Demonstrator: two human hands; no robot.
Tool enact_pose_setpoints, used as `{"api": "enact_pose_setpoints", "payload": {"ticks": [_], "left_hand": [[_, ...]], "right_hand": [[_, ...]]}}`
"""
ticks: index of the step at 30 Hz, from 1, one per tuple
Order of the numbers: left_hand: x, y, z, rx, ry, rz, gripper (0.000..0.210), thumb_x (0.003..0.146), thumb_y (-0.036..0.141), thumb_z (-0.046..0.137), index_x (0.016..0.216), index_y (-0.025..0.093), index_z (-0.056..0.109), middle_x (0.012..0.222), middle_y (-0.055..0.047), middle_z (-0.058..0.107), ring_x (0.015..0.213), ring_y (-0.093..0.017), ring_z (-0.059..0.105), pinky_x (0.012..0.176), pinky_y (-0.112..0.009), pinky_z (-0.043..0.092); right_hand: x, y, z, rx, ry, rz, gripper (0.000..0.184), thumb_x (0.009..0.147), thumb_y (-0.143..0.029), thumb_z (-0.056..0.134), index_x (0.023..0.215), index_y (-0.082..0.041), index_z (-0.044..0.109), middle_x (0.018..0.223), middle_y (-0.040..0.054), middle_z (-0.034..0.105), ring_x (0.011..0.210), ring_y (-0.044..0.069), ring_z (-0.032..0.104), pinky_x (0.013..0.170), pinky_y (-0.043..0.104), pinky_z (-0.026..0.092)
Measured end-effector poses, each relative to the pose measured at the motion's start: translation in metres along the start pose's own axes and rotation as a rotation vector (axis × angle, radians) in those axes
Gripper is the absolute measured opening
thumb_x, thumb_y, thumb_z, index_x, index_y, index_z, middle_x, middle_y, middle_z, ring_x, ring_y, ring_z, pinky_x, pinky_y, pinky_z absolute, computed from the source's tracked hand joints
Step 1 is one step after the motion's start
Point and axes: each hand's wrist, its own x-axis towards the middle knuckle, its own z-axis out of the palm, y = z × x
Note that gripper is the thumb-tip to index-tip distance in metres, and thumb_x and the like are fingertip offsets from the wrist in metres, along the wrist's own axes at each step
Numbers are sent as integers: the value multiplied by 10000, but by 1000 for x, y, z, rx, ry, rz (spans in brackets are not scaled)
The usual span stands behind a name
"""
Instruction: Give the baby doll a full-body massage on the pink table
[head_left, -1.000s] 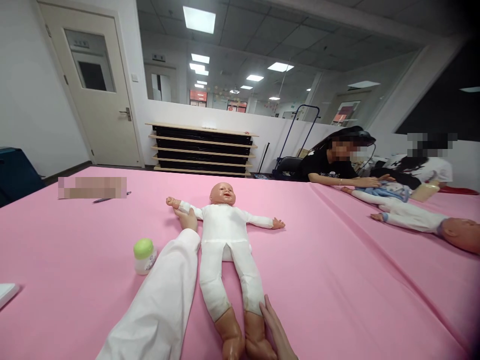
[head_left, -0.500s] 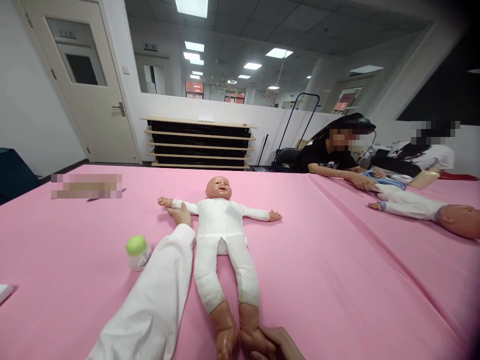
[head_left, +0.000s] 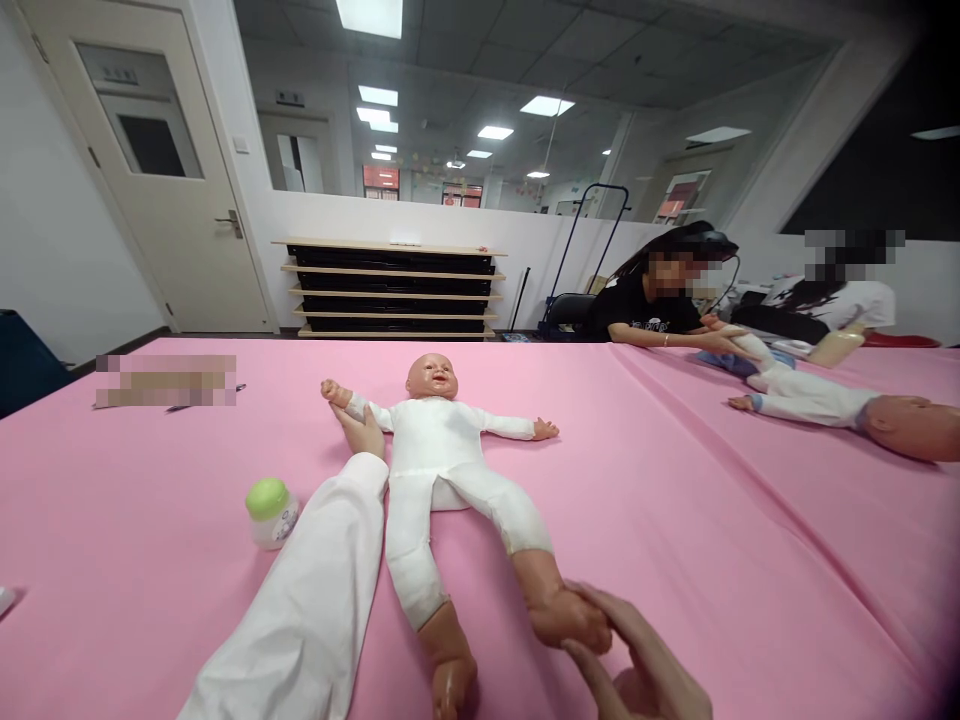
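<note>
A baby doll (head_left: pixel 435 440) with a white cloth body lies face up in front of me, its head at the far end and its arms spread. My left hand (head_left: pixel 364 432), in a white sleeve, is closed round the doll's forearm on the left side. At the near right, my right hand (head_left: pixel 645 655) holds the doll's foot (head_left: pixel 570 615) between thumb and fingers, with that leg swung out to the right. The other foot (head_left: pixel 450 665) rests near the bottom of the view. Left of my sleeve stands a small jar (head_left: pixel 271 515) with a green lid.
A pink cloth (head_left: pixel 675 500) covers the table. At the right, a co-worker (head_left: pixel 652 300) handles the leg of a second doll (head_left: pixel 840 400). Another person (head_left: pixel 840 290) sits beyond. A blurred-out item (head_left: pixel 169 382) lies at the far left, and a white object (head_left: pixel 6 600) at the left edge.
My right hand has moved the doll's foot outward to the right, spreading the legs. My left hand has raised the doll's forearm slightly. The co-worker has lifted the second doll's leg.
</note>
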Motion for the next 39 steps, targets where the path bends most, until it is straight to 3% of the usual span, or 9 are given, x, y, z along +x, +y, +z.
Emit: {"api": "enact_pose_setpoints", "payload": {"ticks": [4,8,17,25,29,34,39], "left_hand": [[-7,9,1,35,-170,231,685,818,194,494,1422,180,171,1402,-121,359,1308,-209,321,1069,-335,281],[-9,8,3,91,-308,333,642,807,159,489,1403,200,253,1353,-105,428,1244,-211,409,1021,-336,350],[-6,-1,8,133,-467,516,577,763,62,450,1311,241,430,1309,-45,474,1225,-178,414,1050,-334,326],[-6,-1,8,366,-570,645,669,677,-51,369,1216,307,540,1273,-25,495,1205,-208,413,1026,-405,340],[-7,1,7,434,-564,706,646,702,-42,377,1191,338,559,1251,-30,512,1193,-219,423,1008,-411,349],[-7,-3,7,388,-544,700,647,700,-33,383,1213,328,539,1236,-41,508,1175,-229,429,987,-421,363],[-5,-8,9,273,-470,635,610,736,17,405,1297,250,452,1228,-76,497,1138,-223,441,987,-409,372]], "right_hand": [[57,-13,-1,-32,-20,-240,329,768,-245,616,1094,-210,581,957,69,676,829,211,663,735,307,577],[104,-24,13,-55,-30,-368,323,792,-260,583,1109,-197,590,976,71,679,835,203,665,740,305,577],[159,-3,66,5,-88,-291,342,794,-325,564,1093,-166,609,1025,85,668,887,203,652,802,334,548],[174,31,103,-15,-260,-92,379,745,-287,593,1097,-150,618,1002,85,679,860,219,660,827,380,530],[169,42,109,-22,-261,-34,393,741,-306,605,1096,-138,619,966,88,689,832,209,666,819,365,530],[162,48,104,13,-218,-50,399,742,-355,605,1079,-143,628,953,90,691,851,212,661,779,350,547],[152,32,77,60,-158,-84,405,733,-385,625,1072,-162,622,963,83,685,820,207,665,741,351,565]]}}
